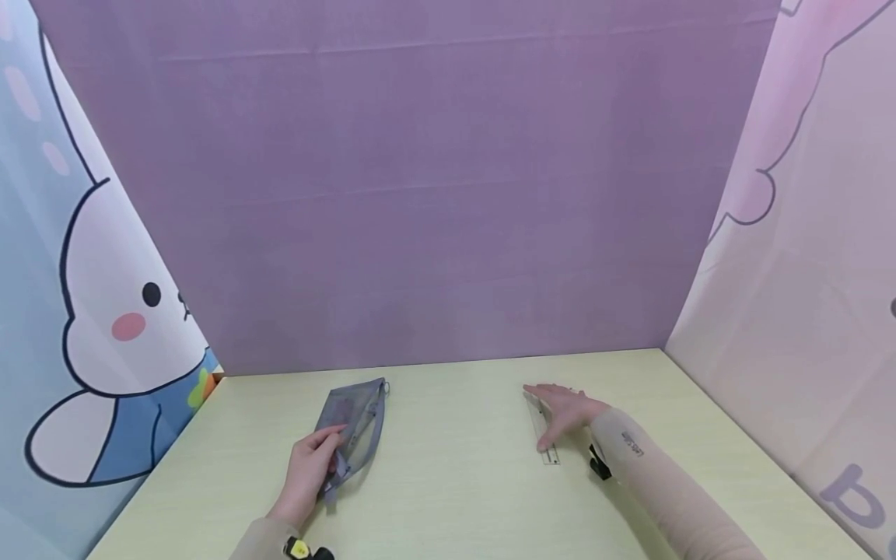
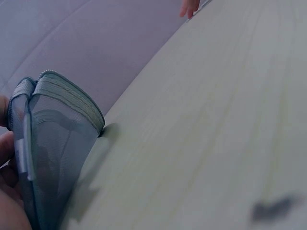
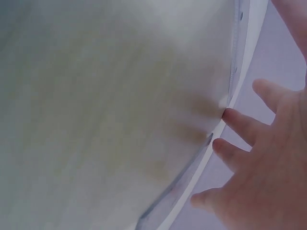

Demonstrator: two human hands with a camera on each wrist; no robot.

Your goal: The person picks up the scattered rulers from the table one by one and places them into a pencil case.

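A grey-blue mesh zip pouch (image 1: 337, 403) stands tilted at the left of the table, its zipped edge open. My left hand (image 1: 311, 463) pinches its near side between thumb and fingers; in the left wrist view the same pouch (image 2: 62, 143) rises beside the fingers. Farther right, a clear plastic ruler (image 1: 551, 457) lies flat, its near end showing below my right hand (image 1: 562, 410). That hand is spread over the ruler with fingers straight and thumb apart. The right wrist view has the fingertips of the right hand (image 3: 264, 167) right at the ruler's (image 3: 238, 48) edge.
The pale wooden table (image 1: 448, 467) ends at a purple backdrop (image 1: 448, 194). Printed cloth panels stand along both sides, a cartoon-figure panel (image 1: 119, 272) at the left and a pale pink one (image 1: 791, 311) at the right.
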